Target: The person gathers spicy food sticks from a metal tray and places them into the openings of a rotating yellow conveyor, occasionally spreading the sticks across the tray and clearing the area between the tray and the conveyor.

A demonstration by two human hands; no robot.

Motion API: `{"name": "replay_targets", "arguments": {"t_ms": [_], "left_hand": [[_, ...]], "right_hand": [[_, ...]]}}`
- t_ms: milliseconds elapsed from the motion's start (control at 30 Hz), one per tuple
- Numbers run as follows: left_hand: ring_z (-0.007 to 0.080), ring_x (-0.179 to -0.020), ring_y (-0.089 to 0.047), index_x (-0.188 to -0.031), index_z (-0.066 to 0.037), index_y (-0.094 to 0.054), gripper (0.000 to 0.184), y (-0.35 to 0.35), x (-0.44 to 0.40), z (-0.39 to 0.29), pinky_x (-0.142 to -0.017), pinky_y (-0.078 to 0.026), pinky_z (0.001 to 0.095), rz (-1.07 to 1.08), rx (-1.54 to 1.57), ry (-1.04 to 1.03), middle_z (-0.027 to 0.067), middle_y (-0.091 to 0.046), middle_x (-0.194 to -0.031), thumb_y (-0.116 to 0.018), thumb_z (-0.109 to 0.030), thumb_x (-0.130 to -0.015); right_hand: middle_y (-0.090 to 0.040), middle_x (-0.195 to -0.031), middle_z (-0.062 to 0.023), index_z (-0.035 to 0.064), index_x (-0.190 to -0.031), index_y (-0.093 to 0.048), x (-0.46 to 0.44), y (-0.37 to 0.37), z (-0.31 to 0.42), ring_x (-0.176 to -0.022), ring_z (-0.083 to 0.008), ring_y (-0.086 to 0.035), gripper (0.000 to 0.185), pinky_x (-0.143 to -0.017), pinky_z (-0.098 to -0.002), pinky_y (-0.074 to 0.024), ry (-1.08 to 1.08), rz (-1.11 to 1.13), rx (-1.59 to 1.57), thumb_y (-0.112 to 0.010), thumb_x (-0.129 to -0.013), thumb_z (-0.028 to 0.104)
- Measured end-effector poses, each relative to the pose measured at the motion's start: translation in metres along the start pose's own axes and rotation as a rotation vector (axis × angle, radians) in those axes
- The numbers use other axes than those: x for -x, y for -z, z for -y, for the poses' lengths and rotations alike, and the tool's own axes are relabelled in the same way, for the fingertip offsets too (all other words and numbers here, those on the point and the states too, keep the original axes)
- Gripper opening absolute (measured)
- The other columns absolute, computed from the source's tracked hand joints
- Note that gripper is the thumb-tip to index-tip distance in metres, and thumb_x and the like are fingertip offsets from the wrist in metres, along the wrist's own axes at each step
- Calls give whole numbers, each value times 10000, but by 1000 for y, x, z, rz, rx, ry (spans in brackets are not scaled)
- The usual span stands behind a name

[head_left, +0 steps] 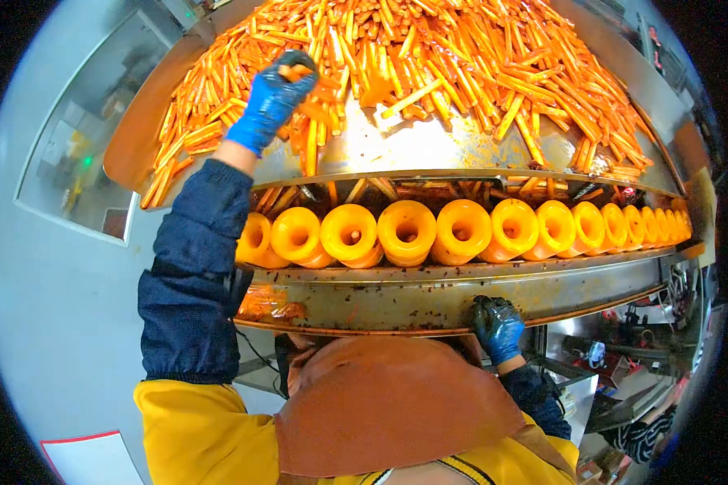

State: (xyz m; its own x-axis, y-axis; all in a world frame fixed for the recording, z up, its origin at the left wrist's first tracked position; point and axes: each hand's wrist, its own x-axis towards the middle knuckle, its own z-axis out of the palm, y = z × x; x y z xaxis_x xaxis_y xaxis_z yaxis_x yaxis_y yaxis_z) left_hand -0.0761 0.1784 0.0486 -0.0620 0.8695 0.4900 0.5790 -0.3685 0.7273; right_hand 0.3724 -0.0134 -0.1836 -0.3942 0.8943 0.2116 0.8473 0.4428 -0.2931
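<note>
A large heap of orange-red sticks (461, 61) lies on the metal tray (429, 153). My left hand (279, 97), in a blue glove with dark, stained fingers, is over the left part of the heap, its fingers curled round some sticks. Below the tray's front edge stands a row of orange-yellow funnel-shaped cups (407, 232); a few show a stick end inside. My right hand (497, 327), gloved the same way, rests at the lower metal ledge (380, 303) with its fingers bent over the edge. Whatever it may hold is hidden.
A clear bag of orange-red pieces (268, 303) lies at the ledge's left end. A brown apron (396, 404) hangs close below the ledge. On the left is a grey wall with a window (81, 137); shelves with boxes (623, 380) stand at the lower right.
</note>
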Motion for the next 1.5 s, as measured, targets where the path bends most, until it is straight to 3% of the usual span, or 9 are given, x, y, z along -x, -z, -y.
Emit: {"name": "replay_targets", "arguments": {"t_ms": [267,533,667,767,867,1033,1200,1333,1500], "left_hand": [[72,-736,-527,-954,-83,-595,161,67,90,-41,-670,-436,216,-184,327,166,-16,-584,-856,-638,-179,-832],[115,-856,-558,-994,-21,-627,220,9,148,-55,-777,-462,266,409,207,413,29,-631,-930,-665,-121,-802],[111,-841,-563,-1004,-21,-627,214,19,145,-70,-767,-465,265,367,143,420,33,-634,-927,-657,-114,-814],[99,-846,-565,-992,-29,-629,194,43,144,-68,-772,-466,249,-68,186,381,36,-639,-918,-663,-98,-814],[101,-853,-565,-980,-25,-631,209,36,154,-50,-787,-464,252,19,81,415,31,-641,-918,-688,-100,-793],[100,-775,-526,-1023,-25,-623,282,39,165,-50,-736,-452,244,154,-274,340,5,-606,-871,-717,-84,-764],[68,-708,-482,-999,-55,-637,322,60,162,-25,-632,-435,221,-388,-136,17,-12,-537,-788,-763,-49,-703],[143,-753,-537,-1009,-46,-637,361,45,170,-20,-697,-466,269,66,-393,127,41,-586,-875,-779,-120,-685],[282,-834,-588,-1021,-75,-635,284,24,101,-19,-749,-491,353,114,-602,-363,106,-626,-951,-682,-213,-777]], "right_hand": [[-614,-812,-110,152,-954,-644,-4,7,5,-732,-309,-576,204,-588,-418,-465,21,-36,34,-582,-799,269],[-626,-836,-117,147,-941,-661,-2,2,1,-749,-309,-585,199,-613,-425,-476,13,-60,-55,-571,-809,266],[-628,-836,-117,145,-944,-668,-4,6,4,-733,-309,-586,200,-620,-423,-479,5,-48,-39,-569,-812,257],[-633,-838,-115,140,-947,-670,-1,2,2,-729,-305,-590,195,-634,-411,-485,34,-102,-46,-575,-807,237],[-637,-838,-116,135,-950,-670,-3,3,4,-737,-302,-594,194,-644,-401,-490,46,-123,-75,-587,-797,219],[-638,-841,-120,126,-949,-669,-4,4,4,-738,-305,-595,202,-643,-401,-490,51,-116,-66,-601,-779,211],[-631,-818,-109,138,-932,-667,-2,0,2,-721,-307,-590,191,-626,-407,-487,40,-142,-55,-601,-772,219],[-627,-807,-105,153,-928,-666,-3,0,2,-718,-310,-588,185,-611,-412,-483,17,-110,-18,-611,-768,226],[-628,-808,-106,159,-917,-667,-3,-1,1,-706,-305,-586,180,-584,-418,-474,17,-87,63,-587,-795,265]]}}
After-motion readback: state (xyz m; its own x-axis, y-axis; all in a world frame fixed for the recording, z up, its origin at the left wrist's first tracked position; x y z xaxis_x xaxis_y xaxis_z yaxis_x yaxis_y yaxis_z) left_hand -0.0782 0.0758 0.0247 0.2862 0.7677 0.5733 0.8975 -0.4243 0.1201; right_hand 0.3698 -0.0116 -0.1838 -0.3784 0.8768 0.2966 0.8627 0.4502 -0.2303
